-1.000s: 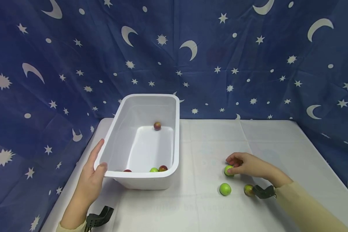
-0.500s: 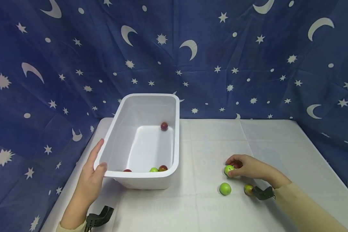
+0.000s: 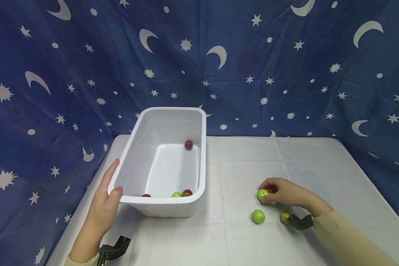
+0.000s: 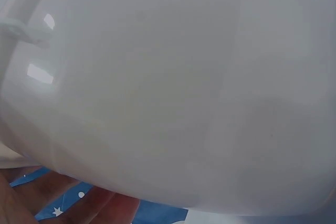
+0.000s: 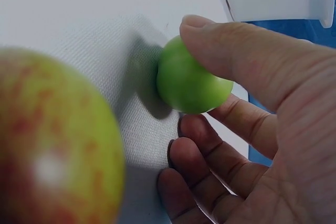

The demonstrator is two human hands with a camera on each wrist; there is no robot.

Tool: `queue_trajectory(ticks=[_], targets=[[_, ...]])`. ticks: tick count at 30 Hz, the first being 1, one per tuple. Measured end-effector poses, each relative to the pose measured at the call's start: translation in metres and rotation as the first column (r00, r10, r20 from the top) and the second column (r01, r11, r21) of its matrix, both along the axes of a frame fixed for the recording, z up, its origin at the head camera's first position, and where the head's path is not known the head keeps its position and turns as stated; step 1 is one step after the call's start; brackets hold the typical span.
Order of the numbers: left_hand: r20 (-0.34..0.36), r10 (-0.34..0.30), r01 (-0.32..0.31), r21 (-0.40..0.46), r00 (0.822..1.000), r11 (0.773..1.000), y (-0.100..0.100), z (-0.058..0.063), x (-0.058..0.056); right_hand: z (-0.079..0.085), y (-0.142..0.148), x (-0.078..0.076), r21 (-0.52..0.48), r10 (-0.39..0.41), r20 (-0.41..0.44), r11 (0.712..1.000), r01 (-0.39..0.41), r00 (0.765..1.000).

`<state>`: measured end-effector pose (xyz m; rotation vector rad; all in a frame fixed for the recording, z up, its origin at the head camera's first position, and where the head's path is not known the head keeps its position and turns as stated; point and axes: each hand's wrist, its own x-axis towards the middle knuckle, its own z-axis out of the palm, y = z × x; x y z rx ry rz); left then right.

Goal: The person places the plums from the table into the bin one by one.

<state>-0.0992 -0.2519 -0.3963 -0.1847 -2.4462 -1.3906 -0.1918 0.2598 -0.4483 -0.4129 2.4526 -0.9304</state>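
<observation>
Pinching a green fruit [image 3: 261, 193] on the white tabletop [image 3: 242, 166] with our right hand [image 3: 284, 191] | our left hand [image 3: 103, 207] grips the white tub [image 3: 167, 210] at its near-left corner | we see another green fruit [image 3: 258, 217] and a red-yellow fruit [image 5: 52, 145] close by

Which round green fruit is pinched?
The farther green fruit on the white cloth, in the right hand; nearer green fruit untouched, third green fruit inside white plastic tub.

Creased blue moon-and-star cloth [image 3: 246, 103] behind and at both sides of a white-draped table [image 3: 246, 157].
</observation>
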Motion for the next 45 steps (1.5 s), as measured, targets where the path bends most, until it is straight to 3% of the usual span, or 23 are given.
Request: queue_trajectory(ticks=[10, 22, 33, 45], targets=[[0.003, -0.004, 0.004, -0.006, 1.0, 1.0, 0.0, 0.0, 0.001, -0.001, 0.002, -0.001, -0.008, 0.011, -0.032, 1.0, -0.011, 0.999], [0.048, 0.005, -0.005, 0.001, 0.999, 1.0, 0.0, 0.001, 0.001, 0.021, -0.004, -0.005, -0.031, -0.041, -0.108, 0.999, 0.038, 0.993], [0.044, -0.001, 0.001, 0.0, 0.999, 1.0, 0.001, 0.002, 0.0, 0.027, -0.014, -0.008, -0.069, -0.083, -0.107, 0.995, 0.076, 0.991], [0.053, 0.0, 0.0, 0.001, 0.999, 1.0, 0.002, 0.003, 0.001, 0.041, -0.032, -0.009, -0.153, -0.052, -0.153, 0.988, 0.029, 0.987]])
